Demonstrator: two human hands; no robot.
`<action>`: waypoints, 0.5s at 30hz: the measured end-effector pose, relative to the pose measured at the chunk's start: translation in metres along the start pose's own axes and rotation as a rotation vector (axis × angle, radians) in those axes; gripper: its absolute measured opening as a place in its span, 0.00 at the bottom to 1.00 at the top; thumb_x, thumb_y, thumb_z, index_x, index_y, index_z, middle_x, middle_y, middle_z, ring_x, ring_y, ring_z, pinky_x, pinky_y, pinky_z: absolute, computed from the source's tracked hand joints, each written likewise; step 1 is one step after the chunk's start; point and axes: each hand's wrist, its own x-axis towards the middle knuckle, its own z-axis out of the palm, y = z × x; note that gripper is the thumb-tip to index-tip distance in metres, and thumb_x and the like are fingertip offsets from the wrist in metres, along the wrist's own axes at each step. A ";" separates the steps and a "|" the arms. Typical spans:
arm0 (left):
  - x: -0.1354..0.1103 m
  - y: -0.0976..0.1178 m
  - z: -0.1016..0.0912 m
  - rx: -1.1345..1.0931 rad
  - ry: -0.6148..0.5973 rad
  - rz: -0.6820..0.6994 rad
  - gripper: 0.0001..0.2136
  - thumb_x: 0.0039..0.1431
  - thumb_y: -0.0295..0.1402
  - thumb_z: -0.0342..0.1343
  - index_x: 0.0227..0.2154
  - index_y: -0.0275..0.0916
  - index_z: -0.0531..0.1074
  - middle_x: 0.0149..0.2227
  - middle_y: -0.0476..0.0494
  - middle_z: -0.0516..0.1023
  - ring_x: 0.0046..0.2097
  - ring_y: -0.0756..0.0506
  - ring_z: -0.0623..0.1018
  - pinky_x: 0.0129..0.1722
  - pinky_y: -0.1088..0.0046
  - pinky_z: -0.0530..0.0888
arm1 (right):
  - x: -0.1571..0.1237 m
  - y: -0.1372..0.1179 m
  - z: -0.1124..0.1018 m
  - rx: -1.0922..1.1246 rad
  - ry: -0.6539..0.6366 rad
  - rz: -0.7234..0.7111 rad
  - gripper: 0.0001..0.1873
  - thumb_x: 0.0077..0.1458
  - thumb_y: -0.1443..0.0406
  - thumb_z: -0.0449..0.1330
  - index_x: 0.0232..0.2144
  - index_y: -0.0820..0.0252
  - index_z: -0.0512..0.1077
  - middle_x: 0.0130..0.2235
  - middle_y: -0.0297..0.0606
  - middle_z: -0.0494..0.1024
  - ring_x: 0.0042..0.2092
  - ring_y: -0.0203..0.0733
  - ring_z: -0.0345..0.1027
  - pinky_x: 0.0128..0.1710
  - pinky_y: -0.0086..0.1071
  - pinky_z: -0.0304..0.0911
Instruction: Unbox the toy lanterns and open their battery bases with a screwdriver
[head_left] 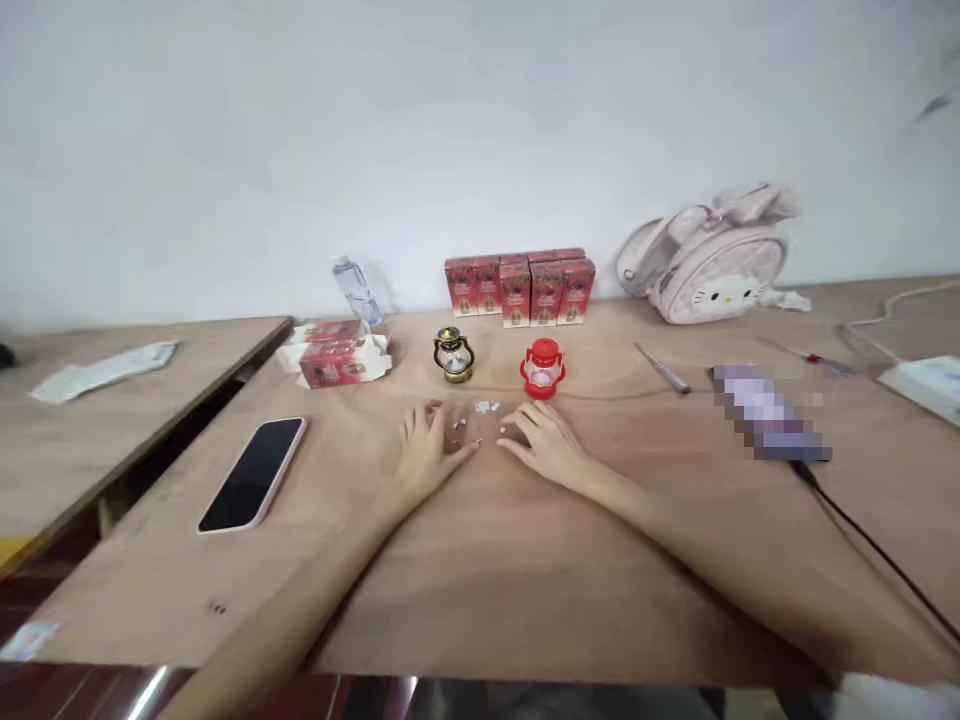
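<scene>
My left hand (429, 447) rests on the wooden table with thumb and fingers apart, at the left of a group of small white pieces (482, 407). Opposite it, my right hand (541, 440) lies with its fingers spread and curved toward the same pieces. Nothing shows in either hand. A thin, fine chain or wire seems to lie between them, too small to make out. Just beyond my left hand stands a small bronze-coloured lantern (454, 356). A red lantern (543, 370) of similar shape stands upright beyond my right hand.
Several red boxes (516, 296) stand by the wall, left of a pink cat-face bag (724, 275). Opened boxes (337, 360), a clear bottle (358, 292) and a phone (255, 475) are on the left. Rightward are a screwdriver (663, 369) and a cabled, pixelated phone (769, 412).
</scene>
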 end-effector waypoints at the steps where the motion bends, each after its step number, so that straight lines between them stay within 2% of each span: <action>1: 0.002 -0.002 0.003 -0.020 0.017 -0.019 0.26 0.53 0.48 0.55 0.49 0.36 0.64 0.48 0.35 0.63 0.50 0.35 0.65 0.49 0.52 0.66 | 0.005 0.001 0.001 0.021 -0.030 0.007 0.12 0.54 0.61 0.62 0.37 0.65 0.72 0.39 0.42 0.73 0.43 0.46 0.65 0.47 0.40 0.61; 6: 0.013 -0.013 0.015 -0.198 0.041 -0.037 0.17 0.58 0.41 0.50 0.45 0.35 0.64 0.44 0.35 0.68 0.48 0.38 0.69 0.48 0.57 0.69 | 0.023 0.005 0.003 0.054 -0.202 0.003 0.05 0.57 0.66 0.58 0.33 0.64 0.72 0.37 0.40 0.73 0.41 0.41 0.67 0.43 0.33 0.62; 9: 0.020 -0.019 0.016 -0.313 -0.023 0.031 0.12 0.60 0.36 0.47 0.45 0.37 0.65 0.47 0.37 0.71 0.48 0.40 0.72 0.48 0.59 0.70 | 0.030 0.005 0.001 0.020 -0.286 0.046 0.04 0.59 0.68 0.57 0.35 0.65 0.70 0.39 0.41 0.73 0.42 0.41 0.68 0.43 0.32 0.62; 12: 0.029 -0.025 0.015 -0.368 -0.091 0.106 0.13 0.60 0.36 0.49 0.46 0.40 0.65 0.50 0.43 0.72 0.50 0.43 0.73 0.50 0.64 0.70 | 0.040 0.003 -0.003 -0.037 -0.399 0.070 0.07 0.60 0.66 0.56 0.38 0.65 0.69 0.42 0.43 0.72 0.44 0.43 0.68 0.43 0.33 0.62; 15: 0.036 -0.031 0.013 -0.417 -0.131 0.135 0.16 0.59 0.37 0.50 0.49 0.40 0.64 0.51 0.44 0.73 0.50 0.44 0.74 0.51 0.63 0.70 | 0.049 -0.001 -0.008 -0.154 -0.532 0.059 0.11 0.61 0.63 0.54 0.39 0.67 0.68 0.43 0.48 0.72 0.45 0.49 0.69 0.40 0.35 0.62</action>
